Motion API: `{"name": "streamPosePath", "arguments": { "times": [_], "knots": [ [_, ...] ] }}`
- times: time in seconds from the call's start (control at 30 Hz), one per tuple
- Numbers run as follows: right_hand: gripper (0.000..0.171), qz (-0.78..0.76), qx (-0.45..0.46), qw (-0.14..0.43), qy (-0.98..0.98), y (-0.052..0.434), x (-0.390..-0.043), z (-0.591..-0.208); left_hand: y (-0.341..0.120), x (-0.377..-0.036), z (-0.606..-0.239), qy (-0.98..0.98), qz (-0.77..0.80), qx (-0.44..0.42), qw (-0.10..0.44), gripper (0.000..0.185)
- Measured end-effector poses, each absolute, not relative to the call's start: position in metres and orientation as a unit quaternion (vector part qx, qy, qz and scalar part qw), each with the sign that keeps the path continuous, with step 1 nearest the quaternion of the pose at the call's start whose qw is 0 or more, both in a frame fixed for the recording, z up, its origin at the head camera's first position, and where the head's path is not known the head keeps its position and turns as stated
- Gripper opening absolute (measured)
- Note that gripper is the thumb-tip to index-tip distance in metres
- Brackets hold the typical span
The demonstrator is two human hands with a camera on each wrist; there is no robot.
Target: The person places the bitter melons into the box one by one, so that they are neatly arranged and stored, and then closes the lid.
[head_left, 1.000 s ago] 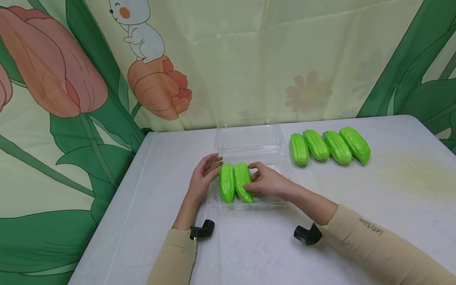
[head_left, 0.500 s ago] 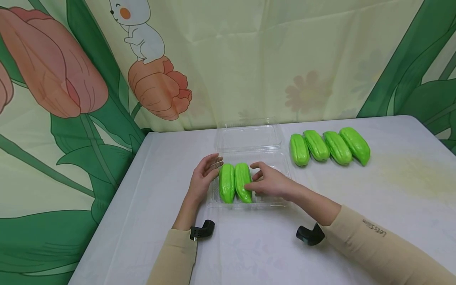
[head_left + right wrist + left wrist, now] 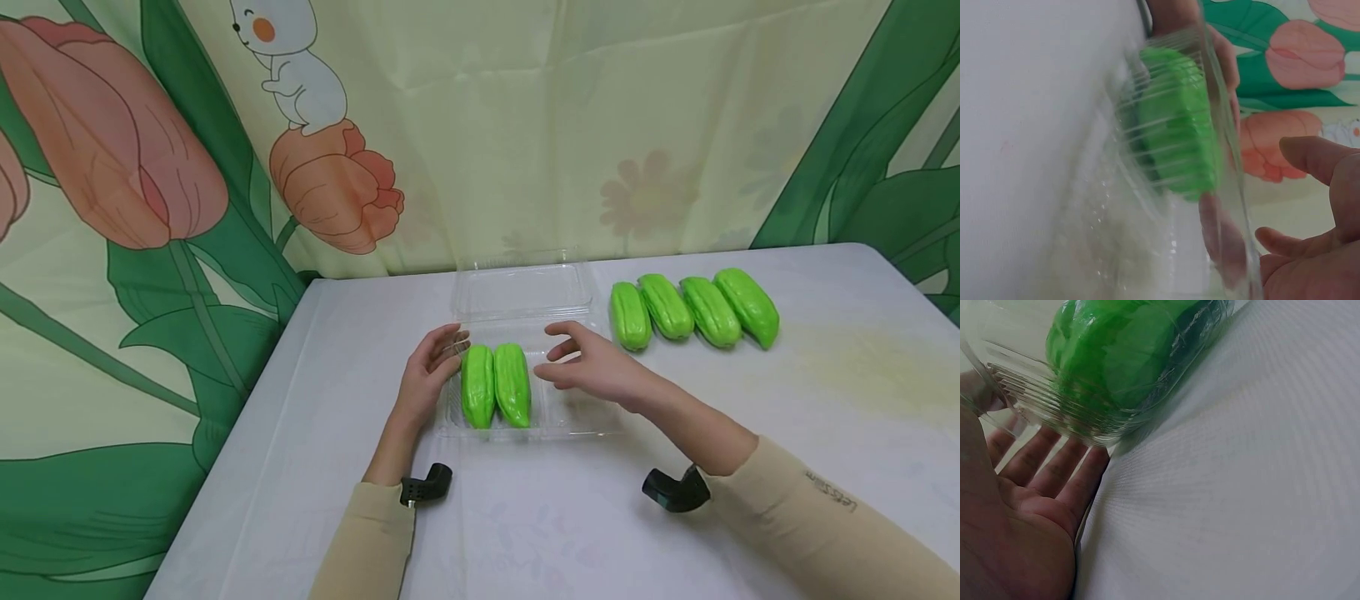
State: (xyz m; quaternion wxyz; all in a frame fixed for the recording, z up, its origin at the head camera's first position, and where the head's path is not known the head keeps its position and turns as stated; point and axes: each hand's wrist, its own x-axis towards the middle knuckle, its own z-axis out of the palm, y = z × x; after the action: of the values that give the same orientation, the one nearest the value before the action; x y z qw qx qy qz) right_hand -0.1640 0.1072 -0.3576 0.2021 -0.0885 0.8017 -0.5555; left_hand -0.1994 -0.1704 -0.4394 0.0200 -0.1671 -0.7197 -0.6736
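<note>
A clear plastic clamshell tray [image 3: 570,421] lies open on the white table, its lid [image 3: 522,287] flat behind it. Two green ridged gourds [image 3: 496,385] lie side by side in the tray's left part; the wrist views show them through the ribbed wall [image 3: 1129,359] [image 3: 1175,140]. My left hand [image 3: 431,367] rests with straight fingers against the tray's left wall [image 3: 1054,472]. My right hand [image 3: 588,364] hovers over the tray's right part, fingers loosely spread, holding nothing [image 3: 1316,212].
Several more green gourds [image 3: 693,310] lie in a row on the table to the right of the tray. A flowered curtain [image 3: 225,167] hangs behind the table. The table's left edge [image 3: 225,442] runs diagonally near my left arm.
My right hand has let go of the second gourd, lifted and moved right, away from it. The left hand and both gourds stay in place.
</note>
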Motion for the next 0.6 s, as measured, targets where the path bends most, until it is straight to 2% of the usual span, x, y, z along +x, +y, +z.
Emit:
{"name": "streamPosePath", "arguments": {
  "times": [0.6],
  "knots": [
    [0.077, -0.571, -0.072, 0.129, 0.807, 0.158, -0.168, -0.329, -0.171, -0.199, -0.440, -0.720, -0.673, -0.170, 0.018, 0.047]
  ]
}}
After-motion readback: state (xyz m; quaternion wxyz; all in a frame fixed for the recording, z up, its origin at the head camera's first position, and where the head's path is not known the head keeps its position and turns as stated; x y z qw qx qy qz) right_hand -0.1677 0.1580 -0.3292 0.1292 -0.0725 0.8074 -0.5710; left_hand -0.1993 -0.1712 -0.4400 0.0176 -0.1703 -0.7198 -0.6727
